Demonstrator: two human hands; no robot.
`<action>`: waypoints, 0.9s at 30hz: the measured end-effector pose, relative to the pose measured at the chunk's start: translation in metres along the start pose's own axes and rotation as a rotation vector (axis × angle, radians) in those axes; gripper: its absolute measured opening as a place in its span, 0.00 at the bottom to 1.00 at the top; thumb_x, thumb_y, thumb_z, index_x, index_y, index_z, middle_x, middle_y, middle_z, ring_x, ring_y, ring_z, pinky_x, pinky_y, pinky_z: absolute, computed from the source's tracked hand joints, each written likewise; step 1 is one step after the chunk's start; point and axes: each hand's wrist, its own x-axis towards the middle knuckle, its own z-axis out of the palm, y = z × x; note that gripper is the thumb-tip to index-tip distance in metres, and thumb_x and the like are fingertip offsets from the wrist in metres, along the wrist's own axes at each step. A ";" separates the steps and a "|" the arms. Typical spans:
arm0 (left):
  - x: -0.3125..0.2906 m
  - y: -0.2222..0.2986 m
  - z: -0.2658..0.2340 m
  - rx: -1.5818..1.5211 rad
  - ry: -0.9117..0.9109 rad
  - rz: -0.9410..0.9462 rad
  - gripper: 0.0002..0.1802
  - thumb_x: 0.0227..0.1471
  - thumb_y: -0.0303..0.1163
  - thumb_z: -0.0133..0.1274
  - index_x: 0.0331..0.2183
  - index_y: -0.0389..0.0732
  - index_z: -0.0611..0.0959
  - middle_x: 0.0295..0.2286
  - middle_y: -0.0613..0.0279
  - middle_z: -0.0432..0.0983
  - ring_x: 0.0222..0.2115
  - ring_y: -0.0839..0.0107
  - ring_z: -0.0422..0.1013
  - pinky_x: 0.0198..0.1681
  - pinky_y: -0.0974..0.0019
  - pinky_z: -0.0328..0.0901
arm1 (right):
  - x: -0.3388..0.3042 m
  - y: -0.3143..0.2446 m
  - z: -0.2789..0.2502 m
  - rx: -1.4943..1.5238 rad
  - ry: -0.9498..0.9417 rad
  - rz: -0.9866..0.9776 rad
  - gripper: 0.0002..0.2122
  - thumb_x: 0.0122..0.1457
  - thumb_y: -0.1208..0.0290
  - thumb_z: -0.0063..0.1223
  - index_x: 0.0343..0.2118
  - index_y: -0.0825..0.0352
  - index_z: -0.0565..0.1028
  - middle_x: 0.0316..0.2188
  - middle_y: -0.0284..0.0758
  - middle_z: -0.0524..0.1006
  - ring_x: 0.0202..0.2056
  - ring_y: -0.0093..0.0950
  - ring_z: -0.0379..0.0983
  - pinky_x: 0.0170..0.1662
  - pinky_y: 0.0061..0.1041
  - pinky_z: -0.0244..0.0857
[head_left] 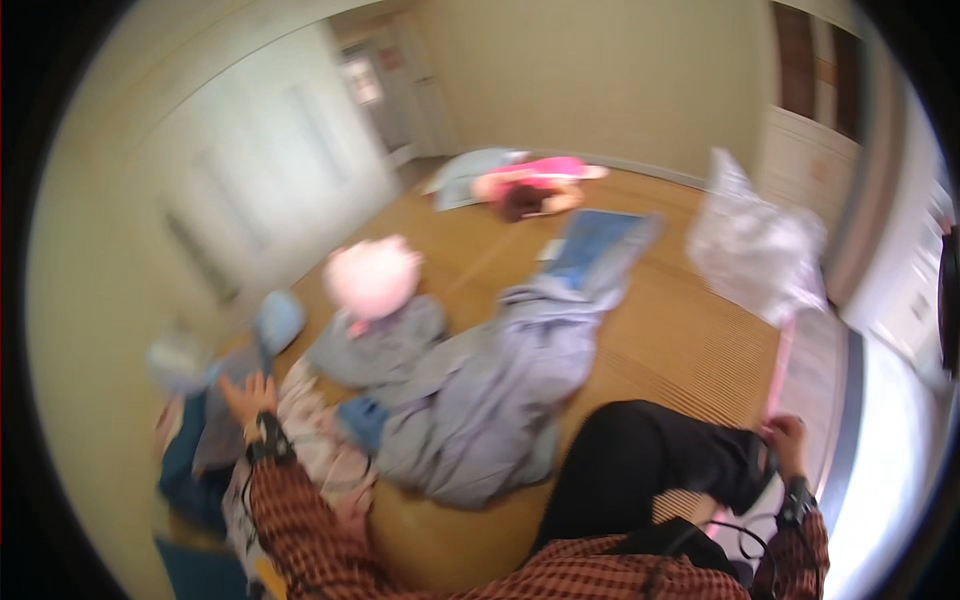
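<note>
My left hand [248, 398] is open, its fingers spread over a greyish-purple cloth [228, 430] in the pile of fabrics at the left. Beside it lies a pale pink patterned cloth [312, 428]. At the right, my right hand [787, 442] is curled closed next to my black-trousered leg [630, 455], by the pink edge of the mat. Whatever its fingers may hold is hidden. Between my hands a crumpled lavender-grey blanket [485, 405] stretches away, with a blue folded piece [590, 245] at its far end. The picture is blurred.
A round pink plush-like thing [373, 277] rests on grey cloth on the tan woven mat [680, 330]. Farther off, a person in pink [540, 182] lies near a grey-blue pillow [475, 178]. A white plastic bag [755, 240] stands at the right edge; walls border the left and back.
</note>
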 end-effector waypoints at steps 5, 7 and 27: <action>-0.058 -0.135 0.055 0.180 -0.308 -0.446 0.46 0.44 0.54 0.47 0.53 0.38 0.44 0.48 0.52 0.55 0.47 0.58 0.58 0.51 0.54 0.52 | -0.020 0.008 -0.009 0.019 0.007 0.056 0.08 0.43 0.83 0.44 0.28 0.71 0.73 0.22 0.32 0.73 0.24 0.17 0.68 0.28 0.15 0.62; -0.110 -0.209 0.095 0.235 -0.402 -0.626 0.41 0.45 0.52 0.47 0.52 0.37 0.49 0.42 0.53 0.62 0.42 0.59 0.62 0.46 0.54 0.57 | -0.038 0.007 -0.036 0.025 0.117 0.087 0.08 0.43 0.83 0.43 0.27 0.71 0.73 0.22 0.32 0.74 0.24 0.18 0.69 0.29 0.15 0.61; -0.493 -0.508 0.247 1.049 -1.681 -0.097 0.31 0.42 0.45 0.52 0.47 0.41 0.65 0.47 0.43 0.55 0.46 0.55 0.57 0.43 0.60 0.59 | -0.069 0.103 -0.141 0.217 0.348 0.305 0.07 0.43 0.84 0.45 0.27 0.69 0.73 0.24 0.32 0.74 0.26 0.20 0.71 0.28 0.16 0.62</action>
